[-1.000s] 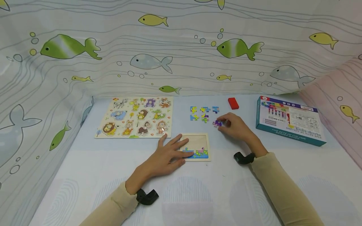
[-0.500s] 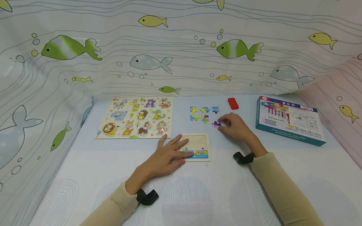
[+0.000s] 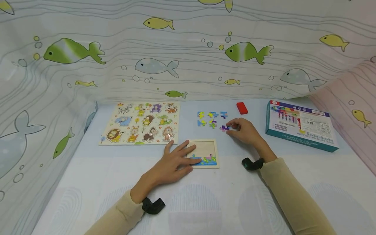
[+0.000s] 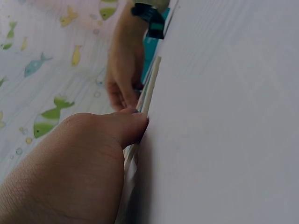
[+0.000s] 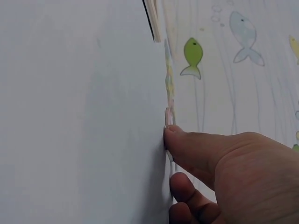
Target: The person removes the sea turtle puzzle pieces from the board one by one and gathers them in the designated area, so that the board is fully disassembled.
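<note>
My left hand (image 3: 173, 163) lies with fingers spread over the left side of a small wooden puzzle tray (image 3: 217, 153). Along the tray's lower edge sit fitted jigsaw pieces in blue, green and pink; the upper part shows bare wood. My right hand (image 3: 243, 130) pinches a purple jigsaw piece (image 3: 225, 128) between thumb and fingers, low at the table. In the right wrist view the piece (image 5: 168, 116) appears edge-on beside the thumb. Several loose jigsaw pieces (image 3: 212, 123) lie in two rows just left of the right hand.
An animal puzzle board (image 3: 138, 130) lies at the back left, close to the left fingertips. A red block (image 3: 242, 108) sits behind the right hand. To the right lies a teal-edged box (image 3: 302, 125). A fish-printed curtain (image 3: 199, 71) rises behind the table.
The purple piece and the right fingers have shifted very slightly left. My left hand stays on the tray. The head view has tilted up a little.
</note>
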Tool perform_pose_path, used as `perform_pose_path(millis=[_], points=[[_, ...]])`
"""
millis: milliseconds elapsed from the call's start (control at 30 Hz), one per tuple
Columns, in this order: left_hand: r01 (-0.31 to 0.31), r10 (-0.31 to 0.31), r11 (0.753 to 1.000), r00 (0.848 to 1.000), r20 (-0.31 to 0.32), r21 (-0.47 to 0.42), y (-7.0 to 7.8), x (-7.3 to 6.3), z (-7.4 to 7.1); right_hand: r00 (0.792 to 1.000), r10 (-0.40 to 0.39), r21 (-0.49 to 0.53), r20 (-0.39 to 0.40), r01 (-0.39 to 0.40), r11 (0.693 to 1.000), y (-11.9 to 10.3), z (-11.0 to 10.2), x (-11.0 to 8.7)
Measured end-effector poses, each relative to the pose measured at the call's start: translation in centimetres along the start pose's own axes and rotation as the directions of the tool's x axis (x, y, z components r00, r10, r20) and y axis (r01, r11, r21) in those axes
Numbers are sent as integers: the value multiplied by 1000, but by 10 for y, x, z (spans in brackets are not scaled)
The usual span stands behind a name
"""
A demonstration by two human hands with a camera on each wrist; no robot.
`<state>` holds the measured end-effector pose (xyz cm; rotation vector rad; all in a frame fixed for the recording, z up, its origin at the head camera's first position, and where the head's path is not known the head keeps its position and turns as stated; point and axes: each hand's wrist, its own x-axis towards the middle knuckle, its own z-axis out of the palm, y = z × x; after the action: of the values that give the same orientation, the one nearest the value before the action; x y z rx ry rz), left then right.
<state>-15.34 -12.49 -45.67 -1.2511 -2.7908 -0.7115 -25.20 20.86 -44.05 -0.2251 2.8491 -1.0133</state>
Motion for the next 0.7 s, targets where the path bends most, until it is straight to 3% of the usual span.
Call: perform_pose_path(millis=[233, 700], points=[[1, -1, 1000, 1000, -6, -3, 0, -2, 0, 998, 35, -7, 44, -34, 999, -1, -2, 9], [11, -11, 1000, 1000, 8, 1, 1, -1, 0, 997, 32, -1, 76, -32, 999, 3, -12, 28]])
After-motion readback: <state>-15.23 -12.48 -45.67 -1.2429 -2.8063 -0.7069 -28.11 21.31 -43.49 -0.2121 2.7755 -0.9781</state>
